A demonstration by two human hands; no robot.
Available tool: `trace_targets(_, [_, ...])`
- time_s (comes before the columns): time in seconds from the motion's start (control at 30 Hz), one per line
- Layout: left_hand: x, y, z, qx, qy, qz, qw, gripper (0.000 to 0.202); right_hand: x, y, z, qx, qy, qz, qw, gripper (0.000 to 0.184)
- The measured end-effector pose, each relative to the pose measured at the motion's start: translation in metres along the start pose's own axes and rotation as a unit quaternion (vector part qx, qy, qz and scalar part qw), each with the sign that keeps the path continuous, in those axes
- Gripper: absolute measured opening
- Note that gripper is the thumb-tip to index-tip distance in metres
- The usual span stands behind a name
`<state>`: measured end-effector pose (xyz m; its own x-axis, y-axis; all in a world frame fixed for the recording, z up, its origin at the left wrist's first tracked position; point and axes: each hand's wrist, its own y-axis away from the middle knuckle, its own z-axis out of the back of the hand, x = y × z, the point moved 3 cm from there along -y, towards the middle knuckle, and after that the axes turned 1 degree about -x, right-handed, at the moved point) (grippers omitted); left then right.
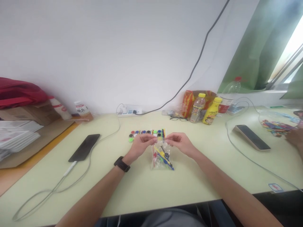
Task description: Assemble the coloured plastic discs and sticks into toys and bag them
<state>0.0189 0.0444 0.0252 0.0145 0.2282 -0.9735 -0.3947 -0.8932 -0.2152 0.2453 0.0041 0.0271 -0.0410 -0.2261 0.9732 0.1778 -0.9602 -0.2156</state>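
A small clear plastic bag with colourful sticks and small parts inside stands on the pale table in front of me. My left hand, with a black watch on the wrist, pinches the bag's top edge on its left. My right hand pinches the same top edge on its right. Both hands have their fingers closed on the bag's mouth. Just behind the bag lies a row of small coloured round pieces.
A black phone on a white cable lies to the left, near stacked papers. A second phone lies at right. Bottles, glasses and a power strip line the wall. Another person's hand is at the right edge.
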Motion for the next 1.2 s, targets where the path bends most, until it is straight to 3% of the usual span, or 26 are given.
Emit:
trace_targets(0.2, [0.002, -0.003, 0.004, 0.030, -0.008, -0.008, 0.999, 0.029, -0.010, -0.004, 0.006, -0.036, -0.046, -0.020, 0.998, 0.038])
trace_targets(0.5, [0.006, -0.004, 0.010, 0.005, -0.031, -0.017, 0.999, 0.024, -0.020, -0.006, 0.005, -0.051, -0.130, -0.050, 0.989, 0.027])
trace_targets(0.7, [0.006, -0.002, 0.009, 0.006, -0.019, -0.012, 1.000, 0.026, -0.014, -0.005, 0.004, -0.060, -0.054, -0.019, 0.997, 0.037])
trace_targets(0.83, [0.010, -0.005, 0.009, 0.005, -0.014, -0.006, 1.000, 0.039, -0.016, -0.004, 0.003, -0.063, -0.003, -0.013, 0.998, 0.046])
trace_targets(1.07, [0.009, -0.007, 0.011, 0.021, -0.130, -0.055, 0.990, 0.030, -0.012, -0.004, 0.003, -0.056, 0.041, 0.015, 0.997, 0.039])
trace_targets(1.2, [0.009, -0.007, 0.012, 0.023, -0.100, -0.054, 0.993, 0.031, -0.010, -0.004, 0.003, -0.059, 0.025, 0.023, 0.998, 0.038])
